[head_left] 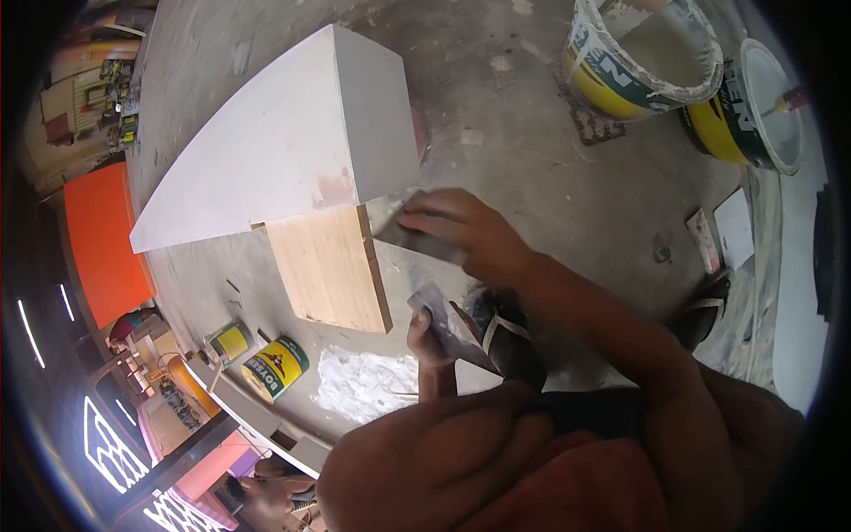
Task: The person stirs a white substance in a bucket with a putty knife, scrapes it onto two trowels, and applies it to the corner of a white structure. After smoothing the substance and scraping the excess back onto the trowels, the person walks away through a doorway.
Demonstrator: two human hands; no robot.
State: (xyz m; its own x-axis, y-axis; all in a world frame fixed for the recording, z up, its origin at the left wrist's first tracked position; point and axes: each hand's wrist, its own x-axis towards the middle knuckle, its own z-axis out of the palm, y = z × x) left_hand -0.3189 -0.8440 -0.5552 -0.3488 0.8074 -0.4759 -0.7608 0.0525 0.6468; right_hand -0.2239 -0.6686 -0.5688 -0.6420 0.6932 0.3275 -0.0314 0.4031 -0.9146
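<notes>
Near the middle, my right hand [479,232] has its fingers pressed on a flat grey blade-like piece [425,241]. Below it, my left hand [429,342] grips a flat metal plate [454,332], thumb on its face. Beside my right hand stands a curved white panel piece [266,146] with a pinkish patch near its lower corner. A bare wooden block [324,266] adjoins that piece's lower edge, close to both hands. Motion blurs my right hand's fingertips.
Two large buckets [612,75] [722,124] stand at upper right, a tool on one. Smaller cans [277,365] [229,342] and a white-smeared sheet [363,383] lie lower left. An orange panel [106,244] is at far left; another person [266,496] is at the bottom.
</notes>
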